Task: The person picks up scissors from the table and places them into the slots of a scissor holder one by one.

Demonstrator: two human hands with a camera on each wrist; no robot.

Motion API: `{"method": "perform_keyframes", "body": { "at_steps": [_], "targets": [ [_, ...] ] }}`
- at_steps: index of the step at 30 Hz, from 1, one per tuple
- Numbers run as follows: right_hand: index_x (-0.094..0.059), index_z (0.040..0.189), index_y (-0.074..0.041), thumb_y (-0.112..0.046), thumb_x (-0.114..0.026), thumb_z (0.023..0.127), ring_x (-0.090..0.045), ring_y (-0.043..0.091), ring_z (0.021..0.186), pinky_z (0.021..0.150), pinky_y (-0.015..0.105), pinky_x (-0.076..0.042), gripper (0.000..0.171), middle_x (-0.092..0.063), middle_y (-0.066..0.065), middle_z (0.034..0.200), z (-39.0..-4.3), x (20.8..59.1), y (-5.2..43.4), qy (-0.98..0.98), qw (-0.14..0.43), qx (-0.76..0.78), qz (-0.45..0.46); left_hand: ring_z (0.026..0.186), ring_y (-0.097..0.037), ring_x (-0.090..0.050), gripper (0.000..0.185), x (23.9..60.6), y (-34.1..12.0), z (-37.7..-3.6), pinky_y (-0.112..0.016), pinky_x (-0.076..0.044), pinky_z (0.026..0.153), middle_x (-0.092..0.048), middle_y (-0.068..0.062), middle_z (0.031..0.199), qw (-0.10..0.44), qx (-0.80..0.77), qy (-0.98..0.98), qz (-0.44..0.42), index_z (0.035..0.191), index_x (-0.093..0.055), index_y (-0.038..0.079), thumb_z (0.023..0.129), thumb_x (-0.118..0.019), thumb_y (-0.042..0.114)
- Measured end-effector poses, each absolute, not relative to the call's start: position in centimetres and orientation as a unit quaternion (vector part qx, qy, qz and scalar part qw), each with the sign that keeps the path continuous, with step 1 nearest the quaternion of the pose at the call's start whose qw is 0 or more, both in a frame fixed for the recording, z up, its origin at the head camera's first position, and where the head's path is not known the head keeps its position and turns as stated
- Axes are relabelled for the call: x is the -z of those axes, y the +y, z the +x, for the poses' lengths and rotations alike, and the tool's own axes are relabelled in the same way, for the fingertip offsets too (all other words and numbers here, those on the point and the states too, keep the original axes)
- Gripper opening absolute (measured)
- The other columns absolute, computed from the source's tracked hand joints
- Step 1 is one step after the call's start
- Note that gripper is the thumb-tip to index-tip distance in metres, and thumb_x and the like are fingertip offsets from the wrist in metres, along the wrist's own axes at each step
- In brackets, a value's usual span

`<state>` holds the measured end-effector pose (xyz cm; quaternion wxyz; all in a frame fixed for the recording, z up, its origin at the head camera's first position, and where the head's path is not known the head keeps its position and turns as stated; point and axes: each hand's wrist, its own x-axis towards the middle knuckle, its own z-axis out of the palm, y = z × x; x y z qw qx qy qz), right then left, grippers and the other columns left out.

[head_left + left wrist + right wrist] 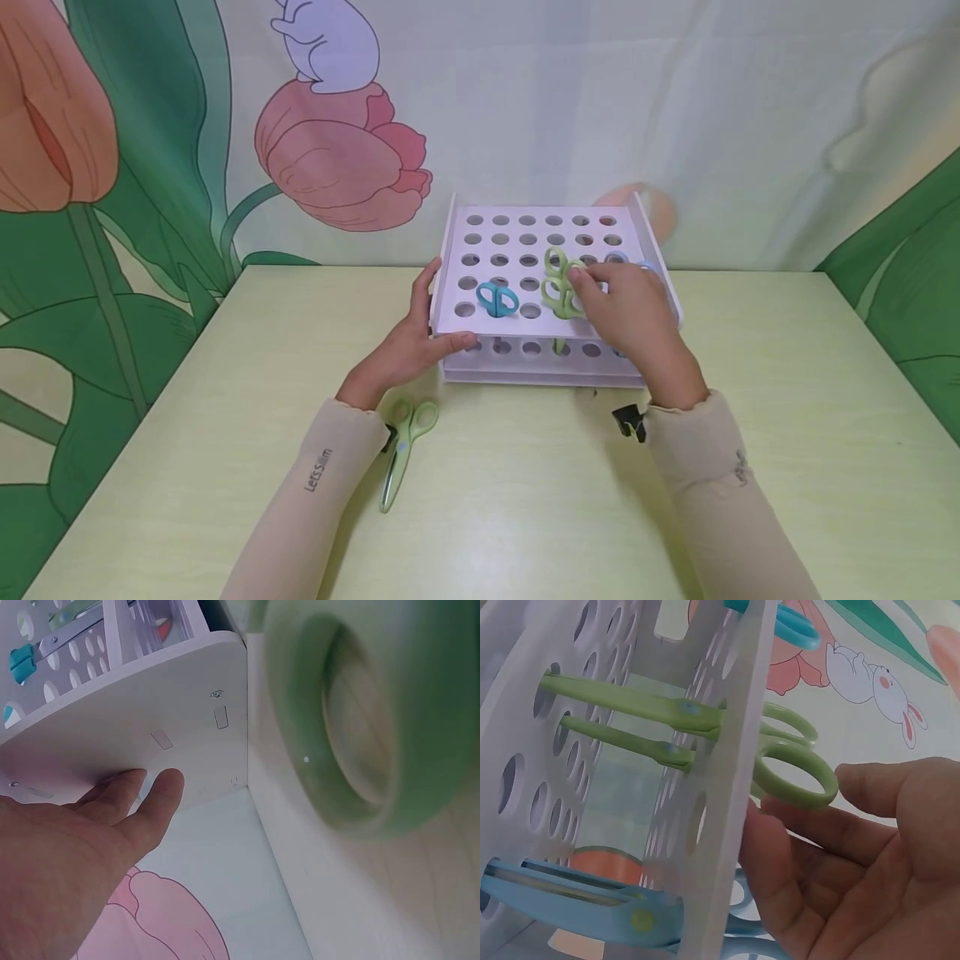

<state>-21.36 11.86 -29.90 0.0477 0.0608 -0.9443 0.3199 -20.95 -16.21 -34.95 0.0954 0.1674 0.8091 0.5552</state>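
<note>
Steadying the white rack (480,250) at its near left corner: left hand (408,346), fingers relaxed and flat against it. Pinching the green scissors (561,293) standing in the rack's near-middle holes: right hand (626,312), fingertips together.

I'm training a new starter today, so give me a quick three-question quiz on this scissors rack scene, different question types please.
1. True or false: the left hand rests against the side of the white rack.
2. Multiple choice: the right hand touches scissors of which colour? A red, B green, C black.
3. Fill in: one pair of green scissors lies loose on the ____ near the left sleeve.

Key: 1 true. 2 B, the green scissors in the rack. 3 table.
</note>
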Motion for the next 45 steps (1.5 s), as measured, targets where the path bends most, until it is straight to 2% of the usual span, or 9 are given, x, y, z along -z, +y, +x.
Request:
{"method": "perform_keyframes", "body": {
  "at_steps": [8,16,23,28,32,34,36,42,45],
  "targets": [
    [-0.064,0.136,-0.004,-0.042,-0.049,0.105,-0.047,0.039,0.116,0.095,0.052,-0.038,0.051,-0.06,0.017,0.136,-21.2,29.6,11.9,-0.947,0.033,-0.317,0.044,0.113,-0.026,-0.059,0.111,37.7,-16.6,-22.9,-0.044,-0.044,0.099,-0.047,-0.01,0.14,0.089,-0.554,0.81,0.171,0.158,0.012,0.037,0.093,-0.077,0.017],
    [-0.065,0.135,-0.004,-0.037,-0.051,0.105,-0.047,0.042,0.125,0.099,0.054,-0.036,0.047,-0.059,0.015,0.139,-20.5,28.6,12.3,-0.948,0.039,-0.312,0.059,0.112,-0.023,-0.06,0.112,37.9,-16.5,-23.2,-0.045,-0.044,0.1,-0.049,-0.007,0.137,0.076,-0.551,0.811,0.182,0.156,0.01,0.046,0.091,-0.079,0.027],
    [-0.069,0.129,-0.005,-0.035,-0.052,0.104,-0.052,0.034,0.106,0.081,0.045,-0.042,0.042,-0.068,0.016,0.115,-19.7,27.4,14.1,-0.928,0.094,-0.358,0.028,0.111,-0.021,-0.061,0.111,37.8,-16.4,-23.2,-0.044,-0.045,0.099,-0.05,-0.005,0.135,0.077,-0.552,0.811,0.178,0.156,0.008,0.047,0.091,-0.079,0.027],
    [-0.061,0.139,-0.008,-0.03,-0.053,0.104,-0.053,0.039,0.121,0.096,0.053,-0.04,0.043,-0.061,0.018,0.132,-20.0,27.8,16.3,-0.913,0.144,-0.381,0.005,0.112,-0.021,-0.061,0.111,38.1,-16.5,-23.2,-0.044,-0.045,0.098,-0.051,-0.005,0.135,0.078,-0.554,0.809,0.18,0.157,0.009,0.044,0.091,-0.079,0.028],
    [-0.026,0.161,-0.011,-0.036,-0.059,0.102,-0.019,0.04,0.149,0.111,0.065,-0.023,0.072,-0.016,0.015,0.166,-20.5,29.2,17.9,-0.93,0.085,-0.354,0.049,0.112,-0.021,-0.061,0.111,38.3,-16.6,-23.1,-0.044,-0.046,0.098,-0.051,-0.006,0.136,0.081,-0.551,0.811,0.177,0.156,0.01,0.046,0.092,-0.078,0.028],
    [-0.003,0.163,-0.012,-0.043,-0.064,0.098,0.008,0.035,0.152,0.113,0.067,-0.012,0.094,0.01,0.012,0.167,-20.7,30.1,18.5,-0.938,0.041,-0.337,0.074,0.112,-0.022,-0.061,0.111,38.2,-16.6,-23.1,-0.043,-0.046,0.098,-0.051,-0.006,0.136,0.084,-0.549,0.813,0.173,0.154,0.011,0.049,0.091,-0.078,0.027],
    [0.012,0.161,-0.013,-0.048,-0.07,0.093,0.019,0.031,0.15,0.113,0.066,-0.009,0.112,0.025,0.008,0.164,-20.9,30.9,19.2,-0.941,0.01,-0.326,0.091,0.113,-0.022,-0.06,0.112,38.1,-16.6,-23.1,-0.043,-0.045,0.099,-0.05,-0.007,0.138,0.087,-0.549,0.813,0.172,0.154,0.012,0.048,0.092,-0.078,0.026],
    [0.025,0.156,-0.014,-0.045,-0.083,0.084,0.018,0.03,0.15,0.116,0.059,-0.007,0.133,0.029,0.007,0.162,-21.7,32.3,20.2,-0.934,-0.045,-0.335,0.119,0.115,-0.025,-0.059,0.114,38.0,-16.7,-23.1,-0.044,-0.045,0.099,-0.048,-0.009,0.142,0.091,-0.549,0.815,0.164,0.155,0.014,0.044,0.092,-0.078,0.023],
    [0.023,0.157,-0.016,-0.045,-0.085,0.081,-0.011,0.038,0.15,0.116,0.058,-0.017,0.136,0.01,0.017,0.166,-21.9,32.5,20.3,-0.928,-0.06,-0.346,0.126,0.114,-0.024,-0.06,0.112,38.0,-16.8,-23.0,-0.043,-0.046,0.098,-0.049,-0.009,0.139,0.087,-0.548,0.816,0.165,0.155,0.013,0.046,0.092,-0.078,0.024]
  ]
}}
